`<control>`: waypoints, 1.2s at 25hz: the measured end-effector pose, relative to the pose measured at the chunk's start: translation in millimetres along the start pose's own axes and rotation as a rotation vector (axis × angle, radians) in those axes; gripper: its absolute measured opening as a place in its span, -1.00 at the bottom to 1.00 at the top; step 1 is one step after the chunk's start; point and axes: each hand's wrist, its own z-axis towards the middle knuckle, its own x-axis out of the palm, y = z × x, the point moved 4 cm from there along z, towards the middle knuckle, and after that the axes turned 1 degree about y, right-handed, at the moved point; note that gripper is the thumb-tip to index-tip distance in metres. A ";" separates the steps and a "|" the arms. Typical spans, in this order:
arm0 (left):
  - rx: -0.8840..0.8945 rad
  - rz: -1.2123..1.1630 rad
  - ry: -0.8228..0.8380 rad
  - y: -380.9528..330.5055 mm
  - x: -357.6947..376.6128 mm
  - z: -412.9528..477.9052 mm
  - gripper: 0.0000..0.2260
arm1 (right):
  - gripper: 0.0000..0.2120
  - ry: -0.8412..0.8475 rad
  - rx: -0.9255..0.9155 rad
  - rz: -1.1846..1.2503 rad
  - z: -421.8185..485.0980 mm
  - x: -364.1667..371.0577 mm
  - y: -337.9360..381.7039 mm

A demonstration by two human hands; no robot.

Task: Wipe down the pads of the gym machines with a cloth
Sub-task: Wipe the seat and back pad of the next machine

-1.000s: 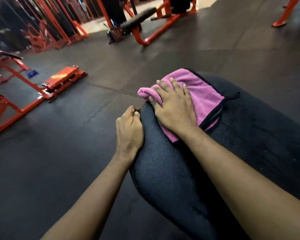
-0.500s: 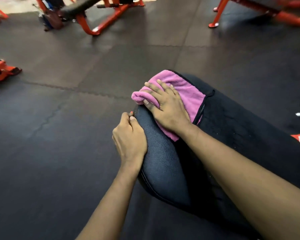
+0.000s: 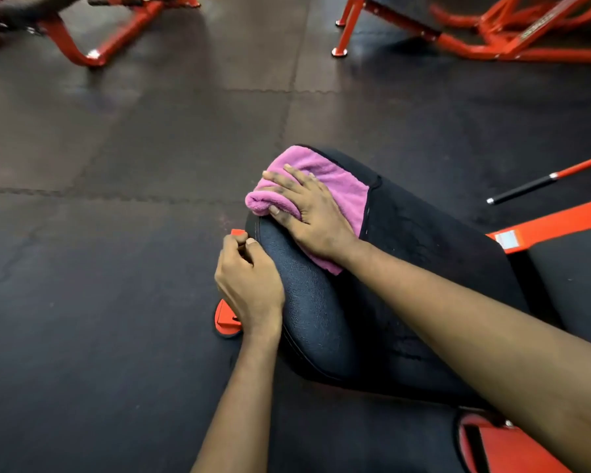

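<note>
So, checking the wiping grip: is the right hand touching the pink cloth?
Touching. The head view shows the right hand pressed flat on the cloth.

Two hands, left hand (image 3: 249, 288) and right hand (image 3: 307, 213), one pink cloth (image 3: 345, 192), one black pad (image 3: 423, 250), one black-tipped bar (image 3: 526, 187).

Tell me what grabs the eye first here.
The pink cloth on the far end of the black pad, pressed flat under the right hand. The left hand sits curled against the pad's left edge, and red machine frames stand across the dark floor behind.
</note>
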 end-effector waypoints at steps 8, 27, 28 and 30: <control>-0.025 0.054 0.036 -0.2 1.0 -0.5 -0.81 | -0.62 0.012 -0.004 0.003 8.8 2.9 -6.7; -0.167 0.632 0.264 -37.5 56.3 60.4 -0.50 | -0.51 0.051 0.026 -0.009 57.8 0.2 -64.8; -0.162 0.629 0.262 -38.4 56.2 60.3 -0.50 | -0.53 0.030 0.071 -0.018 60.1 -2.2 -70.1; -0.150 0.623 0.247 -39.1 56.1 60.4 -0.51 | -0.55 0.007 0.132 -0.052 63.9 -5.0 -79.3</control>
